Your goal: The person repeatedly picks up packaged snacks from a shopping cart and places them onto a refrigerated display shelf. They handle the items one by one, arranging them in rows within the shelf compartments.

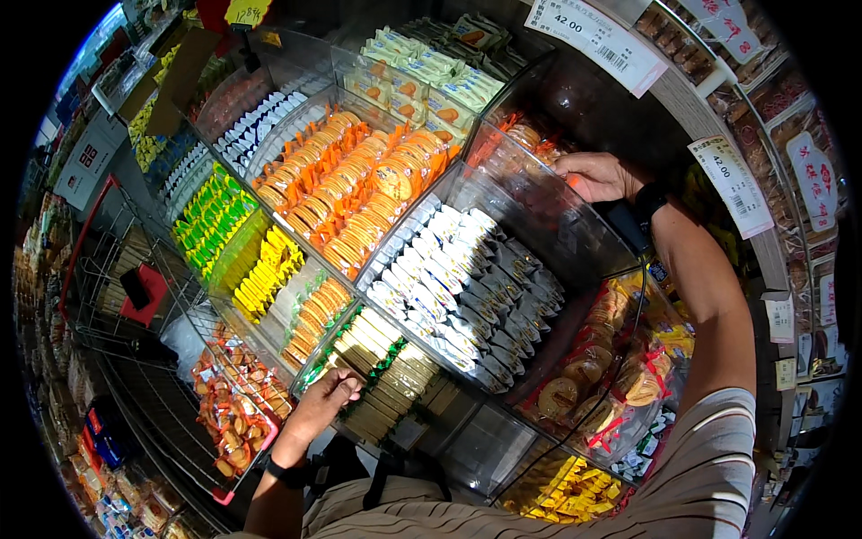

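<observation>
My right hand (596,176) reaches over a clear plastic bin at the upper right, close to round biscuits in orange-trimmed wrappers (522,133). A bit of orange shows at its curled fingertips, but I cannot tell whether it grips a packet. My left hand (331,399) hovers by the near edge of a bin of long pale wrapped biscuits (394,384), fingers curled together with nothing visible in them. Between the hands lies a bin of white-wrapped snack packets (431,269). Farther off, rows of orange-trimmed round biscuits (357,182) fill another bin.
At left stands a wire shopping cart (135,377) with a heap of orange-wrapped snacks (232,404) beside its red-tipped edge. Clear divider walls (545,195) rise between bins. A black cable (623,357) hangs below my right arm. Price-tagged shelving (731,185) curves along the right.
</observation>
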Demonstrator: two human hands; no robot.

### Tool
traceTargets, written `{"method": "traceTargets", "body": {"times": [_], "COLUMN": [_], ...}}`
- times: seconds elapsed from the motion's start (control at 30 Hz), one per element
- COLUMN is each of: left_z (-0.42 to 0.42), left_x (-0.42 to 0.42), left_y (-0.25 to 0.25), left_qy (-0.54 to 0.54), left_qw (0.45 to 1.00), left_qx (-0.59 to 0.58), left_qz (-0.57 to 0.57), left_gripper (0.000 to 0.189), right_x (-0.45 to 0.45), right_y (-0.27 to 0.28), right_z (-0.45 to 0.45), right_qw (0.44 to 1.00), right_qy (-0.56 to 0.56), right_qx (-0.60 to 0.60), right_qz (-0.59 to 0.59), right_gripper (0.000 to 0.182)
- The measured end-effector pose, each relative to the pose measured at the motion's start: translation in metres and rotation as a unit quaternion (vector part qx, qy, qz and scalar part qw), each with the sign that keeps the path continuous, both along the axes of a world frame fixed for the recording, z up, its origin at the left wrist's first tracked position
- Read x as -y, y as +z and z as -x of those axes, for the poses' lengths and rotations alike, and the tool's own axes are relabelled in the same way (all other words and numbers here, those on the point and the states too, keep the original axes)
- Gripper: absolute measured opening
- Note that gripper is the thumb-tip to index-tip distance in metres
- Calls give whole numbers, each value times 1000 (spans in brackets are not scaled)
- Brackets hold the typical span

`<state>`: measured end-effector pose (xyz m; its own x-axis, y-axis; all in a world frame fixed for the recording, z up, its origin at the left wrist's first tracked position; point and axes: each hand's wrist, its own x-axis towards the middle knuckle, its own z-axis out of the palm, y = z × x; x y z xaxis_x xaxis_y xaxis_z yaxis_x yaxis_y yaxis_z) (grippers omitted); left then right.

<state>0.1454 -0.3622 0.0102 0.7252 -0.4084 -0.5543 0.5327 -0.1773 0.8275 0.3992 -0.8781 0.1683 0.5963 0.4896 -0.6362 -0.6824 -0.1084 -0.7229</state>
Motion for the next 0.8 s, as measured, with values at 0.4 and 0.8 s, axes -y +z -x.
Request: {"method": "traceTargets", "body": {"times": [0.4,0.8], "left_z": [0,-2], "left_x": [-1,0], "left_y": [-4,-7], "left_qy": [20,17], "left_qw": [1000,1000], "left_qx": [-23,-20], "left_qz": [5,3], "left_gripper": [32,32], "right_x": [6,-12], "right_y": [17,4], "right_z": [-1,-9], "right_qw": [1000,1000], "right_qy": [-13,-21], "right_qx": [-5,6], "right_qz": [26,14], "right_gripper": [40,31]}}
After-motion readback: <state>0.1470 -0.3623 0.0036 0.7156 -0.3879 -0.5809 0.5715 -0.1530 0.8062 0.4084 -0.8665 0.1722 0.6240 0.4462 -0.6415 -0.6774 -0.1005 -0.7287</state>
